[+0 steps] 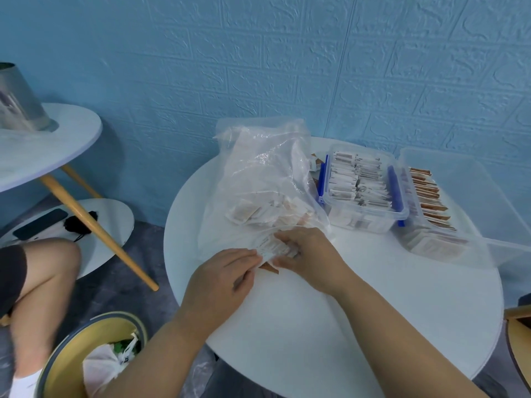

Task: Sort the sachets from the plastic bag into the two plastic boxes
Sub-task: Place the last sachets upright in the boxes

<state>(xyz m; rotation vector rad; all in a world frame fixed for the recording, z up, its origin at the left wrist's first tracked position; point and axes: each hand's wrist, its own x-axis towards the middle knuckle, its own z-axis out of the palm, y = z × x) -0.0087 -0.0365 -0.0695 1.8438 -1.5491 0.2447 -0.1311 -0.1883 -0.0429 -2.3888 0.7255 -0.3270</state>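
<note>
The left fingers (241, 254) and the right fingers (287, 237) are bent and pinch a small bunch of sachets (268, 248) from both sides. A brown corner pokes out under the bunch. The left hand (227, 271) and the right hand (306, 254) sit close together, low over the counter (359, 311), at the near end of the bag (258, 168).

The bag is clear and crinkly. It lies on the counter and leans up toward the blue wall. More packets (258, 214) are heaped inside it, just past the hands.

To the right of the bag stands the small box (365, 211) with blue clips. It is full of packets in rows. Touching its right side is the big box (459, 179), with brown and white packets lined up along its left part.

On the left is a side table (43, 150) with a metal pail (20, 101) on it. A knee (48, 268) and a yellow bin (74, 349) are down by the floor.
</note>
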